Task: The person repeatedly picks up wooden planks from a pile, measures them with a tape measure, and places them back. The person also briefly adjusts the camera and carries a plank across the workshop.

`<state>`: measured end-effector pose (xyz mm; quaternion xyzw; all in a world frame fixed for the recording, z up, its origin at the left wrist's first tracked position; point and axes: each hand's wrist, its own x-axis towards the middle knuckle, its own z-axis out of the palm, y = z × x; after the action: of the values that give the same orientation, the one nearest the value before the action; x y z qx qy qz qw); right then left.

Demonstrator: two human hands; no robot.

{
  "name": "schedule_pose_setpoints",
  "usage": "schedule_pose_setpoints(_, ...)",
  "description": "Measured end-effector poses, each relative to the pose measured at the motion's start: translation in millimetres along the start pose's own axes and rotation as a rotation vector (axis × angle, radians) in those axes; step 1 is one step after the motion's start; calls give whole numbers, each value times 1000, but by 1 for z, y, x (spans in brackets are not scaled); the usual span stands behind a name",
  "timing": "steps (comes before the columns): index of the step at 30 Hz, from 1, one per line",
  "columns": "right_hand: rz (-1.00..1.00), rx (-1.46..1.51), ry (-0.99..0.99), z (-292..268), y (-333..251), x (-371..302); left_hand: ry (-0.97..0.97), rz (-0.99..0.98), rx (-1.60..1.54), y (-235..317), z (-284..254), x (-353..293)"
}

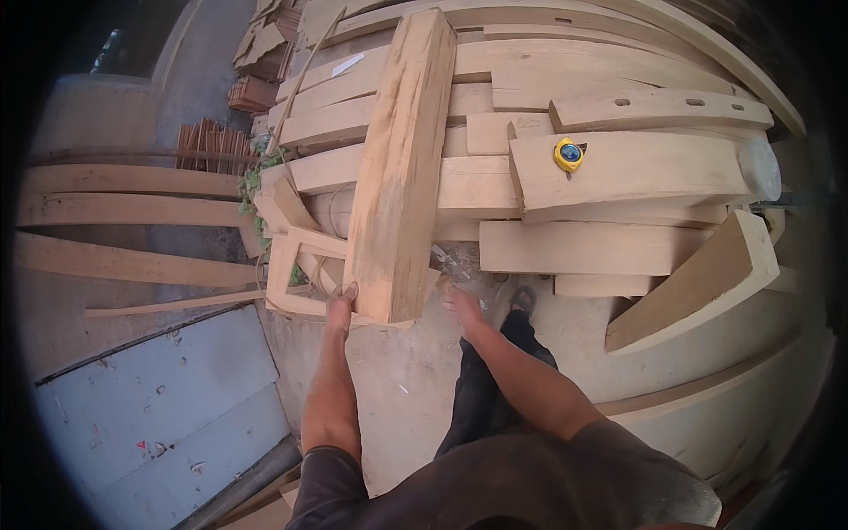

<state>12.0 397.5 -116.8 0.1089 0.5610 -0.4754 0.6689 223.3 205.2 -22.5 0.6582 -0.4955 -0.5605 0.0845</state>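
Observation:
A thick, long wooden beam point(397, 177) lies lengthwise across the stacked planks, its near end jutting toward me. My left hand point(340, 305) is closed on the beam's near left corner, the thumb on top and the other fingers hidden beneath. My right hand point(463, 307) hangs just right of the beam's near end, a small gap away. Its fingers look loosely apart, with nothing plain between them. A light wooden frame point(284, 265) stands left of the beam, close to my left hand.
A yellow tape measure point(569, 155) rests on a wide plank point(627, 172) at the right. A curved wooden piece point(698, 283) leans at the right. Long boards point(132, 212) lie at the left, above a pale blue panel point(168, 415). My foot point(524, 299) stands beside the stack.

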Motion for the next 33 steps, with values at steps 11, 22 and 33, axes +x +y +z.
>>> schedule_pose_setpoints(11, -37, 395, -179, 41, -1, 34, 224, 147, 573, 32, 54, -31)
schedule_pose_setpoints(22, -254, -178, 342, 44, -42, -32, 11, 288, 172, -29, 69, -11)
schedule_pose_setpoints(33, -671, -870, 758, 14, -65, -71, -376, -375, -593, -106, 145, -18)
